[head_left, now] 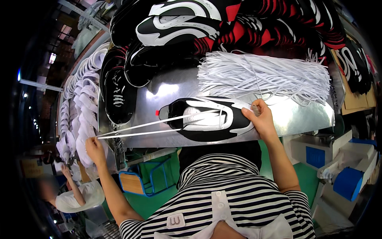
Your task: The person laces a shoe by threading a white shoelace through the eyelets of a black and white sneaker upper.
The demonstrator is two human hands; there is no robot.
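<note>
A black and white shoe upper (238,126) lies on its back edge to the left, toe to the right, on the metal tabletop (169,89). Two strands of a white shoelace (143,124) run taut from its eyelet area out to the left. Their far ends are pinched in the closed fingers of my left hand (94,150), held off the table's left side. My right hand (263,121) grips the toe of the upper, thumb on top. A small greyish item shows by its fingers; what it is I cannot make out.
Behind the upper lies a thick bundle of white shoelaces (262,75). Piles of black, white and red shoe uppers (179,28) line the table's back and left. White shoe parts (85,103) hang in rows farther left. A co-worker (79,195) sits at lower left, near a blue-framed stool (145,181).
</note>
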